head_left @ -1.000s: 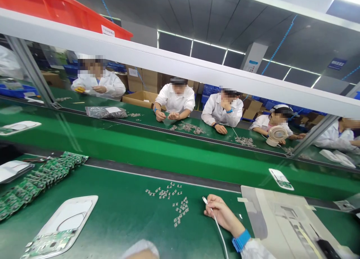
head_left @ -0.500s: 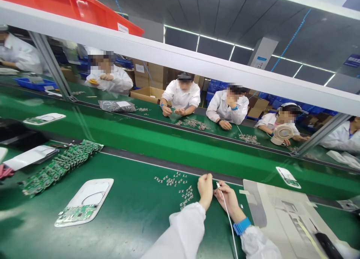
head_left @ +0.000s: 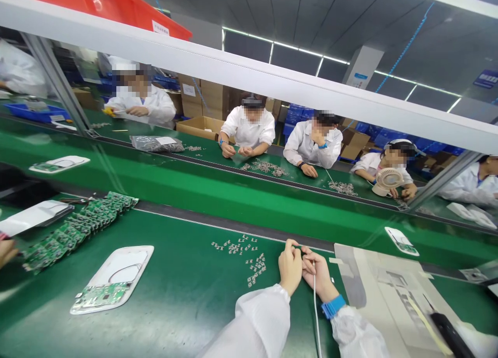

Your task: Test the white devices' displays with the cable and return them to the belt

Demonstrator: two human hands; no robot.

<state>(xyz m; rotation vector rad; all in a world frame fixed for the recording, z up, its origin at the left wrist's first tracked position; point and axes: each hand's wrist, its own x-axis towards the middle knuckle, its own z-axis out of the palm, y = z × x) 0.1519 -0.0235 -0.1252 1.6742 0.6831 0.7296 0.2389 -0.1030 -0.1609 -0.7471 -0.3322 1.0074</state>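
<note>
My right hand (head_left: 317, 275), with a blue band at its wrist, is closed on a white cable (head_left: 316, 316) that hangs down toward the bottom edge. My left hand (head_left: 290, 267) touches the right one at the fingertips; its fingers are pinched together, and whatever lies between them is hidden. Just left of my hands, small metal parts (head_left: 257, 267) lie scattered on the green table (head_left: 182, 295). A white panel (head_left: 130, 259) carrying a green circuit board (head_left: 103, 294) rests farther left.
A row of circuit boards (head_left: 78, 228) lies at the left, near another person's hand (head_left: 7, 251). To the right are a beige sheet (head_left: 373, 295) and a black-handled tool (head_left: 447, 332). A white panel (head_left: 402, 241) sits on the green belt (head_left: 233, 207). People in white sit beyond.
My hands have come together at the fingertips, and the cable's end is now hidden between them. A person's hand has appeared at the left edge. The view has shifted slightly.
</note>
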